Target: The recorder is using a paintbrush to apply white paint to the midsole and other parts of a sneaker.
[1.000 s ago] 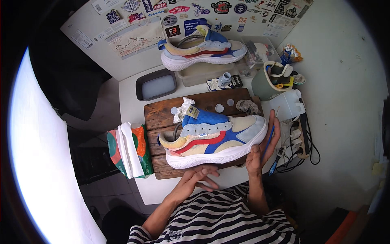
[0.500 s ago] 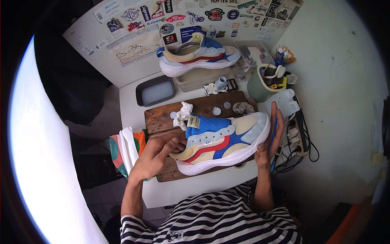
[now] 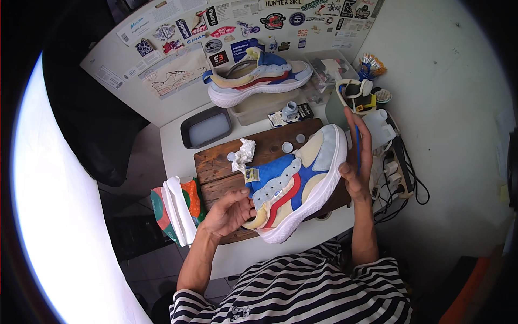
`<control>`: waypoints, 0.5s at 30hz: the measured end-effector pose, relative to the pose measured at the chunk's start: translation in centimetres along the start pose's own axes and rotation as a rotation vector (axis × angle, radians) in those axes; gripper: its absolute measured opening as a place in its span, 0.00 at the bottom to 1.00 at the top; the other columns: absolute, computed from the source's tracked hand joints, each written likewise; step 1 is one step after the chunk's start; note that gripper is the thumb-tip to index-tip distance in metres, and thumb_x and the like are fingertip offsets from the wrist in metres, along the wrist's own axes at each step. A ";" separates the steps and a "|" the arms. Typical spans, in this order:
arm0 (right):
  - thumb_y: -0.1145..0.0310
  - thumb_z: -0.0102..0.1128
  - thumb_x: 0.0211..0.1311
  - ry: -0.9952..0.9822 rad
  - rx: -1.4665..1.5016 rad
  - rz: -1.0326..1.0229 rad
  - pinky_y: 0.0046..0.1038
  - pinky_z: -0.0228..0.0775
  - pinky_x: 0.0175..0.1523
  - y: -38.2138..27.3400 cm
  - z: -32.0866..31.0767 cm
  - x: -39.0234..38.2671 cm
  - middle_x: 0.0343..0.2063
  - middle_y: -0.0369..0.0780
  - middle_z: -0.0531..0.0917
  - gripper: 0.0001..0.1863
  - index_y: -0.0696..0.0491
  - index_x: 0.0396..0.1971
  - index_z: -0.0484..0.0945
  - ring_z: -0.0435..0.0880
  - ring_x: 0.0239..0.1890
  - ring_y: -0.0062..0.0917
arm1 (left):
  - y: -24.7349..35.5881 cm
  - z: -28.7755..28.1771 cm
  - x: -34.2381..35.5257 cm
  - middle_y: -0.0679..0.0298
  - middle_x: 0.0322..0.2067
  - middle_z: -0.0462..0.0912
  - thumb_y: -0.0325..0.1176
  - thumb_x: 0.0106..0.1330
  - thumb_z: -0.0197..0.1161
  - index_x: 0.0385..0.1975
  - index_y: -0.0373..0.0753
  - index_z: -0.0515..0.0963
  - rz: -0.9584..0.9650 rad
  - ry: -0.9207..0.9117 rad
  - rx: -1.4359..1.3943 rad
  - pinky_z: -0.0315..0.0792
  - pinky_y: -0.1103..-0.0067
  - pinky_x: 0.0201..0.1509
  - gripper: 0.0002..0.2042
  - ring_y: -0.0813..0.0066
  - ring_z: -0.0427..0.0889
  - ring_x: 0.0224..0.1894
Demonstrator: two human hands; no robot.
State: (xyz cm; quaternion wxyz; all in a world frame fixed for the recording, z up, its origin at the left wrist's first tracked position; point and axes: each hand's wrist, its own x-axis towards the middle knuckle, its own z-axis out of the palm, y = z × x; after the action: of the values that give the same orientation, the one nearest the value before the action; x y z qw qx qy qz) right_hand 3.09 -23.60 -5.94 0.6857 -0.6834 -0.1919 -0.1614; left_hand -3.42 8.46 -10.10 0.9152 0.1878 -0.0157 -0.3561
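Observation:
A multicoloured sneaker [image 3: 302, 178] without laces, with blue, cream, red and pale grey panels and a white sole, is held tilted above a dark wooden board [image 3: 216, 156], toe up to the right. My left hand [image 3: 229, 212] grips its heel end, some fingertips hidden at the collar. Against the toe's sole rests my right hand [image 3: 357, 162], thumb on the sole and fingers stretched upward. A thin blue stick [image 3: 358, 146] is tucked along those fingers; its ends are hidden. White crumpled paper [image 3: 244, 155] lies beside the sneaker on the board.
Another similar sneaker [image 3: 259, 81] sits on a clear plastic box [image 3: 253, 112] at the back. A grey tray [image 3: 206, 128] of cloudy liquid, a small bottle [image 3: 290, 111] and a green tool bin [image 3: 338, 108] stand nearby. Power strips with cables [image 3: 396, 173] lie right; a tissue pack [image 3: 179, 210] lies left.
The sneaker has turned so its toe points higher, and its heel has shifted right. My left hand has moved right and turned with it, its palm now showing more. My right hand still supports the toe.

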 end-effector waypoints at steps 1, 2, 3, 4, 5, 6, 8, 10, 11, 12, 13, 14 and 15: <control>0.45 0.73 0.52 -0.043 -0.058 -0.010 0.45 0.54 0.75 0.2 -0.2 0.2 0.75 0.51 0.52 0.56 0.54 0.73 0.51 0.54 0.76 0.40 | -0.5 0.2 -0.1 0.51 0.52 0.82 0.36 0.75 0.53 0.45 0.32 0.77 -0.012 0.003 0.005 0.77 0.73 0.55 0.13 0.66 0.83 0.51; 0.48 0.71 0.55 -0.031 0.007 0.034 0.44 0.52 0.75 -0.7 0.4 0.5 0.74 0.51 0.54 0.52 0.54 0.73 0.53 0.51 0.77 0.41 | -1.2 0.8 -0.2 0.51 0.51 0.82 0.37 0.75 0.53 0.45 0.32 0.77 0.013 0.120 0.030 0.78 0.72 0.54 0.13 0.66 0.83 0.50; 0.48 0.71 0.55 -0.012 0.002 0.038 0.44 0.52 0.75 -0.6 0.3 0.7 0.74 0.51 0.54 0.52 0.54 0.73 0.53 0.51 0.77 0.41 | -1.9 1.1 -0.4 0.52 0.51 0.83 0.37 0.75 0.53 0.45 0.33 0.77 0.038 0.237 0.058 0.78 0.72 0.54 0.13 0.66 0.83 0.50; 0.49 0.71 0.55 -0.020 -0.020 0.061 0.44 0.53 0.75 -0.5 0.0 1.0 0.74 0.52 0.55 0.51 0.54 0.73 0.53 0.51 0.77 0.41 | -2.4 1.0 -0.4 0.49 0.54 0.81 0.39 0.76 0.52 0.52 0.30 0.75 0.058 0.181 0.019 0.78 0.70 0.56 0.17 0.62 0.82 0.53; 0.50 0.71 0.56 -0.042 -0.032 0.085 0.43 0.54 0.74 -0.2 0.1 1.0 0.73 0.52 0.55 0.50 0.54 0.73 0.54 0.50 0.77 0.41 | -2.9 1.5 -0.5 0.49 0.54 0.81 0.39 0.76 0.52 0.52 0.30 0.75 0.053 0.189 0.020 0.78 0.70 0.56 0.17 0.62 0.82 0.53; 0.53 0.71 0.57 -0.026 0.007 0.138 0.41 0.56 0.73 -0.9 0.5 1.1 0.73 0.53 0.56 0.48 0.54 0.72 0.55 0.49 0.77 0.42 | -3.3 2.6 -0.4 0.48 0.57 0.79 0.39 0.76 0.51 0.57 0.29 0.72 0.089 0.175 -0.019 0.77 0.69 0.58 0.19 0.60 0.81 0.56; 0.53 0.71 0.57 -0.020 -0.032 0.180 0.40 0.59 0.71 -1.2 0.2 1.2 0.73 0.54 0.56 0.48 0.55 0.72 0.55 0.51 0.77 0.42 | -4.4 2.7 -0.5 0.45 0.63 0.72 0.40 0.78 0.48 0.66 0.27 0.64 0.131 0.160 -0.084 0.74 0.65 0.65 0.25 0.55 0.76 0.63; 0.54 0.71 0.57 -0.017 -0.067 0.221 0.38 0.62 0.69 -1.8 0.3 1.2 0.72 0.54 0.57 0.47 0.55 0.71 0.56 0.53 0.76 0.42 | -5.4 1.8 -0.6 0.45 0.66 0.69 0.41 0.78 0.47 0.67 0.29 0.62 0.109 0.102 -0.153 0.68 0.60 0.69 0.26 0.54 0.71 0.67; 0.54 0.72 0.57 -0.005 -0.051 0.246 0.38 0.64 0.68 -2.2 0.4 1.1 0.72 0.55 0.58 0.47 0.56 0.71 0.56 0.56 0.75 0.42 | -5.9 1.7 -0.6 0.46 0.68 0.66 0.42 0.78 0.45 0.69 0.30 0.61 0.089 0.037 -0.225 0.61 0.55 0.74 0.26 0.52 0.66 0.71; 0.54 0.72 0.58 0.007 -0.034 0.271 0.37 0.65 0.68 -2.6 0.5 1.1 0.71 0.56 0.58 0.47 0.56 0.71 0.56 0.60 0.74 0.42 | -6.4 2.1 -0.6 0.46 0.69 0.65 0.42 0.78 0.44 0.70 0.31 0.60 0.103 0.088 -0.203 0.62 0.54 0.73 0.27 0.51 0.66 0.71; 0.54 0.72 0.58 0.013 -0.033 0.276 0.37 0.65 0.68 -2.7 0.4 1.1 0.71 0.56 0.58 0.47 0.56 0.71 0.56 0.60 0.74 0.42 | -6.8 2.3 -0.6 0.46 0.69 0.65 0.42 0.78 0.44 0.70 0.31 0.60 0.097 0.093 -0.203 0.62 0.54 0.73 0.27 0.51 0.66 0.71; 0.53 0.73 0.57 0.001 -0.047 0.289 0.37 0.66 0.67 -2.8 0.2 1.1 0.71 0.56 0.58 0.48 0.57 0.71 0.56 0.62 0.72 0.41 | -7.1 2.5 -0.6 0.46 0.69 0.64 0.42 0.78 0.44 0.70 0.31 0.59 0.114 0.109 -0.215 0.61 0.54 0.73 0.27 0.51 0.66 0.71; 0.52 0.73 0.57 -0.012 -0.062 0.302 0.37 0.67 0.66 -2.9 0.0 1.1 0.70 0.57 0.59 0.49 0.57 0.71 0.56 0.64 0.71 0.41 | -7.4 2.7 -0.6 0.45 0.70 0.64 0.42 0.78 0.44 0.70 0.31 0.59 0.131 0.124 -0.228 0.61 0.54 0.73 0.27 0.51 0.66 0.71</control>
State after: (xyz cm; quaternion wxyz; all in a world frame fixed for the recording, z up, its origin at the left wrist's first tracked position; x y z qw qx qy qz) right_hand 2.67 -23.55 -2.89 0.6796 -0.7263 -0.0857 -0.0582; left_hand -9.07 2.94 -10.16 0.9511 0.1029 0.0693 -0.2830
